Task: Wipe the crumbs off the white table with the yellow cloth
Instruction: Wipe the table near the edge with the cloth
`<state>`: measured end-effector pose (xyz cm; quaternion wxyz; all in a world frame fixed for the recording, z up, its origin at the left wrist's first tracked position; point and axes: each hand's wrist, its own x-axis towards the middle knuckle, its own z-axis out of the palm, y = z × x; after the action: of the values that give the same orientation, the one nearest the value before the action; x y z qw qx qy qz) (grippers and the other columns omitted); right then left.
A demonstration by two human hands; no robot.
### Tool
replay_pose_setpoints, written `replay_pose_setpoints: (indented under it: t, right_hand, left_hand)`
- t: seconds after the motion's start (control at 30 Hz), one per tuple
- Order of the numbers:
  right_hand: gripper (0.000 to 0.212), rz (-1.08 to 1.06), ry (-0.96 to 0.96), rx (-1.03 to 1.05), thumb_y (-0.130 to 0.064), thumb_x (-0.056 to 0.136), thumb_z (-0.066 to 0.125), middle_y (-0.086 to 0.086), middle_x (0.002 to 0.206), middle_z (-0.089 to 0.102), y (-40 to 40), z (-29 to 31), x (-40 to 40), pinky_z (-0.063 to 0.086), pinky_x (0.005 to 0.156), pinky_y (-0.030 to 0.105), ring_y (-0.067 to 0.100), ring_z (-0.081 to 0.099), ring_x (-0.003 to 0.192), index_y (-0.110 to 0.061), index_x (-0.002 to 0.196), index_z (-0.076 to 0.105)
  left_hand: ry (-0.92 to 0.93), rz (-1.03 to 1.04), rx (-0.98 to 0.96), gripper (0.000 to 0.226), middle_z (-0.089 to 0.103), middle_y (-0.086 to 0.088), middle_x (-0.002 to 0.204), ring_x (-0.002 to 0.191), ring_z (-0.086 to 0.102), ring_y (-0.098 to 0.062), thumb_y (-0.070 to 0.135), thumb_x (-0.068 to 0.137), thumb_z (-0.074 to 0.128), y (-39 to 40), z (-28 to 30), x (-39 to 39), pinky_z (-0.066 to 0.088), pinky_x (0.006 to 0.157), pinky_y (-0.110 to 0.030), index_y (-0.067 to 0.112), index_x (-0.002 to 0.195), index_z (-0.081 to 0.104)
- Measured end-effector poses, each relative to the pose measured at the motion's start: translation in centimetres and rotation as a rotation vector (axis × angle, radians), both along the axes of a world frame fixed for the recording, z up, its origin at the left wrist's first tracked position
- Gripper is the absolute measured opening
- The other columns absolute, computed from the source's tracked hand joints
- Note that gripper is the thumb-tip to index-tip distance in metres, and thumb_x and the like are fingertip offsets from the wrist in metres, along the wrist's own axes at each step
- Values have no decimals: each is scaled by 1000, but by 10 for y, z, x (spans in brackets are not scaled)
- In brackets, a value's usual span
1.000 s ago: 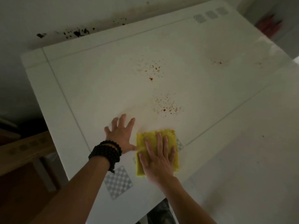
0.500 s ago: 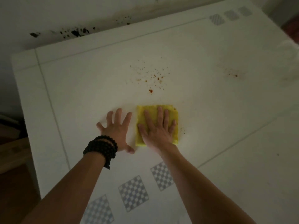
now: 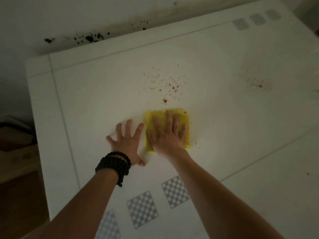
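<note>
A dim room, with a stained wall (image 3: 86,18) along the top of the frame, and below it a white table (image 3: 103,94) that fills most of the view, marked with thin grey lines and small checkered squares (image 3: 142,208) along its lower edge. The yellow cloth (image 3: 183,118), folded to a rough square, lies flat on the table a little right of centre. The right hand (image 3: 166,135) is spread wide and pressed palm-down on top of it, fingers pointing up the frame. The left hand (image 3: 126,142), also open with fingers splayed, rests flat on the bare table just beside the cloth's left edge; a black bead bracelet (image 3: 114,165) wraps that wrist.

A scatter of reddish crumbs (image 3: 165,87) sits just above the cloth's upper edge, and a second, fainter patch (image 3: 258,84) lies well apart toward the right of the frame. A few specks (image 3: 196,144) show at the cloth's lower right corner.

The wiping looks only partly done. The main risk, as I judge it, is that a flat push simply drives the crumbs ahead or lets them slip out past the sides, as those corner specks suggest. Pressing hard could also smear the reddish bits into streaks on the white top. The far patch is easy to overlook in this light.
</note>
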<state>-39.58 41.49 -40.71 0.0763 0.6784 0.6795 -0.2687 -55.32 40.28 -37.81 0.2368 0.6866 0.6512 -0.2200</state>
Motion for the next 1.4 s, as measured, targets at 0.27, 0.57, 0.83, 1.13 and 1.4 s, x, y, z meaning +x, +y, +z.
replay_pose_setpoints:
  t: [0.27,0.57,0.83,1.13,1.4]
  right_hand:
    - [66,-30,26,15,-73,94,7,-9,159,-40,-98,0,8,-36,106,50,18,-48,138,-54,149,-21]
    - [66,-152,12,-36,-74,94,12,-10,158,-42,-150,10,53,-28,111,55,18,-45,140,-58,144,-27]
    - [67,-155,19,-14,-73,95,15,-11,156,-43,-89,7,88,-32,109,53,16,-48,138,-58,145,-25]
    - [67,83,2,30,-72,95,14,-4,161,-37,49,-4,129,-34,105,53,22,-43,142,-52,151,-17]
    - [66,221,-35,33,-76,90,3,-6,154,-47,-34,-7,151,-35,105,55,22,-47,139,-56,142,-33]
  left_hand:
    - [38,-74,164,112,-13,-8,153,139,4,-37,60,72,72,-39,9,-1,33,99,-64,34,148,-5]
    - [-26,-240,74,130,-17,-7,156,142,-5,-39,77,59,69,-72,17,43,28,101,-66,34,148,-16]
    - [-41,-169,64,134,-18,-6,156,142,-7,-40,80,53,69,-31,8,78,24,101,-69,38,147,-17]
    - [8,40,87,140,-11,-2,149,131,2,-38,75,41,78,-1,-5,109,31,96,-64,46,143,-14]
    - [21,220,53,142,-27,-4,151,137,-18,-40,68,41,84,-5,0,113,26,100,-69,52,139,-18]
